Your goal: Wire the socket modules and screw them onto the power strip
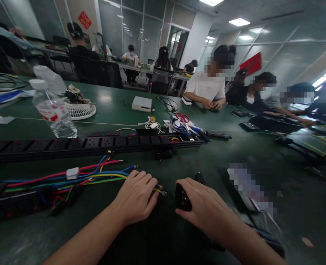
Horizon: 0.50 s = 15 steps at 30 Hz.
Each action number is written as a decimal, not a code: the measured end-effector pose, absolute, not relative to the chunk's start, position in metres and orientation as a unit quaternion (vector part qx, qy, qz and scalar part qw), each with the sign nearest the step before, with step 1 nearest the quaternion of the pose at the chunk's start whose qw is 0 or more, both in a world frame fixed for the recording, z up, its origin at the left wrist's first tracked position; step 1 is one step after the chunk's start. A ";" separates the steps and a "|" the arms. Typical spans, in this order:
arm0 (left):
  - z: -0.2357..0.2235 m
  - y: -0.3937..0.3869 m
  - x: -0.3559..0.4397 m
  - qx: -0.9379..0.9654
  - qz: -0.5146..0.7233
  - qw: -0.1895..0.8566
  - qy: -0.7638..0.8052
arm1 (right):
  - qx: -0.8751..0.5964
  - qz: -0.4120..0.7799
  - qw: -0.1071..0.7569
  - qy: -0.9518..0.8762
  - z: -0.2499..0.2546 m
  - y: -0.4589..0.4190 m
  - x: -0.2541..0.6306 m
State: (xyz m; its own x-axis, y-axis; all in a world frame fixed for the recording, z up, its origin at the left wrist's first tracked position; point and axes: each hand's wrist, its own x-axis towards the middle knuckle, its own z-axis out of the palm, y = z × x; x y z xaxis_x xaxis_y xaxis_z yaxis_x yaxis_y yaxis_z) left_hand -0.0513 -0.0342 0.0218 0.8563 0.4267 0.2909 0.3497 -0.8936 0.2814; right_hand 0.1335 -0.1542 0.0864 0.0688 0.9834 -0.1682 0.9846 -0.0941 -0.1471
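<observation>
The left hand [139, 197] curls closed around lugged wires [111, 175] over the bench [104, 97]; likely springy, best held near their ends. The right hand [200, 200], partly open, grips a black housing [181, 198], probably light, rigid plastic, by opposite sides.

Single head-worn view, facing forward and down, green table [212, 156] close below

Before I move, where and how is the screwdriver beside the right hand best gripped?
Probably by its black handle, from above: this thick end lies toward you, while the thin shaft points away. The right hand seems to hide part of the handle and holds a black housing, so it would need freeing first.
</observation>
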 end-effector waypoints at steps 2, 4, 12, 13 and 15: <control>0.022 -0.035 -0.051 0.957 0.171 0.107 0.207 | 0.729 -0.102 0.018 0.677 0.081 -0.144 0.131; 0.021 -0.035 -0.052 0.957 0.173 0.106 0.207 | 0.726 -0.095 0.030 0.681 0.076 -0.132 0.129; 0.018 -0.035 -0.052 0.954 0.191 0.105 0.204 | 0.704 -0.110 0.023 0.702 0.075 -0.116 0.126; 0.017 -0.034 -0.052 0.954 0.194 0.104 0.206 | 0.706 -0.104 0.001 0.701 0.077 -0.119 0.123; 0.016 -0.034 -0.052 0.952 0.199 0.106 0.206 | 0.721 -0.094 -0.053 0.684 0.081 -0.126 0.114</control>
